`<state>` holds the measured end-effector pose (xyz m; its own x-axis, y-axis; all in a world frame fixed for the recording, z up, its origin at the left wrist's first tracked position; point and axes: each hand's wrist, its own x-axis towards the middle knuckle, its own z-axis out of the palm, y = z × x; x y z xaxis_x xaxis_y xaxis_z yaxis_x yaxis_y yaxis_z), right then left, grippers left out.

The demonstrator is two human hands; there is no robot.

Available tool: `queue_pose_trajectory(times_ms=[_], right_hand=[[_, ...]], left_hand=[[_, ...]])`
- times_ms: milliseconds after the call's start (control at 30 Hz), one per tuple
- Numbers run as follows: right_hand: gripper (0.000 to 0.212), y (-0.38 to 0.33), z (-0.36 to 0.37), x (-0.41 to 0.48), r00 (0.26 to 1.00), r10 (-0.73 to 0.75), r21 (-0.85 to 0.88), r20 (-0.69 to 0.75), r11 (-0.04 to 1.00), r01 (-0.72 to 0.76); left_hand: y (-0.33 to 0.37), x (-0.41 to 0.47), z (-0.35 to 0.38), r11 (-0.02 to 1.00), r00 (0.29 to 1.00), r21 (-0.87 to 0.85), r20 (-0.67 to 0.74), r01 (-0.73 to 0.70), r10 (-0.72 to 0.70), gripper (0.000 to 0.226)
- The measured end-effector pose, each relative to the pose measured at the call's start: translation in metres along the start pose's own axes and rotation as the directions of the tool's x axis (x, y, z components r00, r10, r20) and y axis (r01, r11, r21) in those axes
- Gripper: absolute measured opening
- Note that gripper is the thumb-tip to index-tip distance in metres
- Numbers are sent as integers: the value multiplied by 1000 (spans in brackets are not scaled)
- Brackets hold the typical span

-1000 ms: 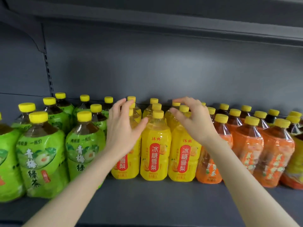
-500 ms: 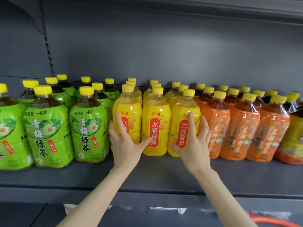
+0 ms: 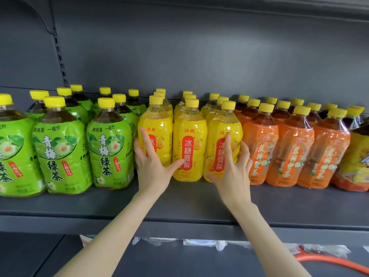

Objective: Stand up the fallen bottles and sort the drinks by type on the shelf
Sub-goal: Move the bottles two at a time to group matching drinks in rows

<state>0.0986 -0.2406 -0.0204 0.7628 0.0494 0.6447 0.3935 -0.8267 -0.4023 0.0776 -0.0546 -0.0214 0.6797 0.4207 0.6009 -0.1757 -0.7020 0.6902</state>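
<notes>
Three groups of upright, yellow-capped bottles stand in rows on the grey shelf (image 3: pixel 189 202): green tea bottles (image 3: pixel 60 152) on the left, yellow pear-drink bottles in the middle, orange tea bottles (image 3: pixel 293 152) on the right. My left hand (image 3: pixel 151 168) wraps the front of the left yellow bottle (image 3: pixel 159 124), its thumb reaching onto the middle yellow bottle (image 3: pixel 189 148). My right hand (image 3: pixel 231 172) cups the right yellow bottle (image 3: pixel 221 124), with fingers tucked between it and the nearest orange bottle. No bottle in view lies on its side.
At the far right edge stands a bottle with a different yellow-and-orange label (image 3: pixel 357 160). A bare strip of shelf runs in front of the bottles. The upper shelf (image 3: pixel 219 5) hangs overhead. Below, an orange hose (image 3: pixel 335 260) and plastic scraps (image 3: pixel 199 241) lie on the lower level.
Both hands dropped from the yellow bottles' caps to their bodies a second ago. Since half a second ago they have barely shifted.
</notes>
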Motion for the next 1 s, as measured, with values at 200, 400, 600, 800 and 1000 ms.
queue_pose_trajectory(times_ms=[200,400,600,800,1000], right_hand=[[95,-8,5,-4,999,37,-65,-14,997,-38],[89,-10,5,-4,999,48,-79,5,996,-47],[66,-22,-19,-13,997,45,-18,62,999,-44],[22,-67,-21,-21,994,-85,244,-66,965,99],[9,-144,15,-29,995,-84,453,-60,886,102]], left_hand=[[-8,-1,-10,998,997,27,-56,-51,53,97],[-3,-3,-11,993,995,109,-86,-38,47,95],[11,-15,-36,967,1000,254,20,-27,22,75],[1,-29,-101,969,978,146,-38,-197,205,12],[-53,-16,-171,971,952,116,-204,-210,230,17]])
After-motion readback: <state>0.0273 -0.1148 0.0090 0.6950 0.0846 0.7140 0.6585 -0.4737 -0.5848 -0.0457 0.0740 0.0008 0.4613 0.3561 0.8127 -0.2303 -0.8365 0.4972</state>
